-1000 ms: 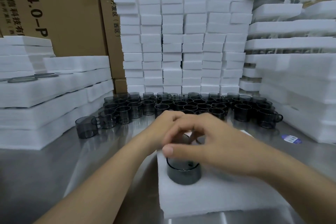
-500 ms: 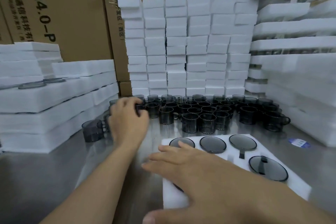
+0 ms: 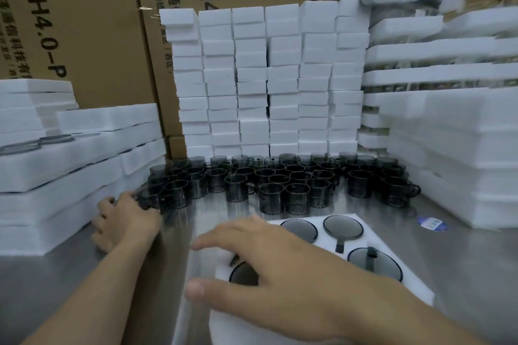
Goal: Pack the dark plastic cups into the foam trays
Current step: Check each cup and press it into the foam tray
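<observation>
1. The right hand (image 3: 280, 274) is laid flat on the near left part of the foam tray (image 3: 364, 239). Its fingers are straight and spread, and nothing is gripped.
2. Dark seated cups (image 3: 343, 225) are seen in the tray's round holes. The hole under the right hand is partly hidden.
3. The loose cups (image 3: 280, 185) stand upright in a cluster on the counter (image 3: 462, 274), beyond the tray.
4. The left hand (image 3: 126, 216) is placed at the leftmost cup (image 3: 152, 199). Because of blur, it cannot be told whether a grip is closed.
5. This cup lies ahead and to the left of the tray, so the left hand is judged the nearer one. A carry rightward and toward the person is expected.
</observation>
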